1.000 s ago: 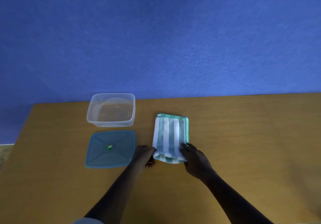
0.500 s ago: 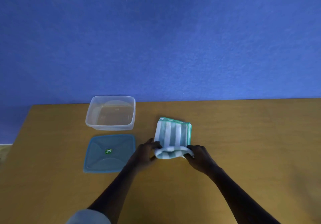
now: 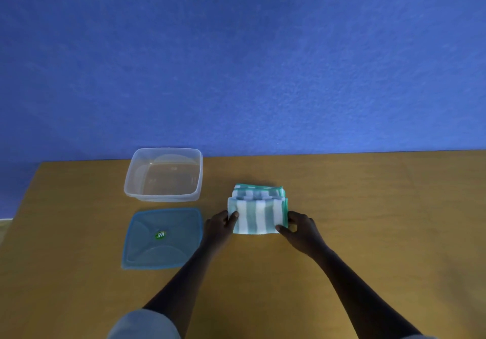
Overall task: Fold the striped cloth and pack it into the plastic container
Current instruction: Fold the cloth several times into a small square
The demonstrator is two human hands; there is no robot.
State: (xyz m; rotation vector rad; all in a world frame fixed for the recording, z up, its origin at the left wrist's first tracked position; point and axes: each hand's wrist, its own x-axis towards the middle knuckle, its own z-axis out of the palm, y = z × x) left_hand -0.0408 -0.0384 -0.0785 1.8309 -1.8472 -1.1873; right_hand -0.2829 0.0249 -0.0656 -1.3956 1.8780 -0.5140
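The green-and-white striped cloth [image 3: 257,211] lies folded into a small thick square on the wooden table [image 3: 368,220]. My left hand [image 3: 219,226] grips its left edge and my right hand [image 3: 299,226] grips its right edge near the front corner. The near half is doubled back over the far half, whose layered edges show behind it. The clear plastic container [image 3: 163,175] stands open and empty to the left of the cloth, near the table's far edge.
The container's blue lid [image 3: 161,238] lies flat in front of the container, just left of my left hand. A blue wall [image 3: 236,62] rises behind the table. The table's left edge runs close to the lid.
Both hands lifted the cloth's near end and folded it away from me over the far half. The cloth went from a long strip to a short square, and the hands now hold its sides.
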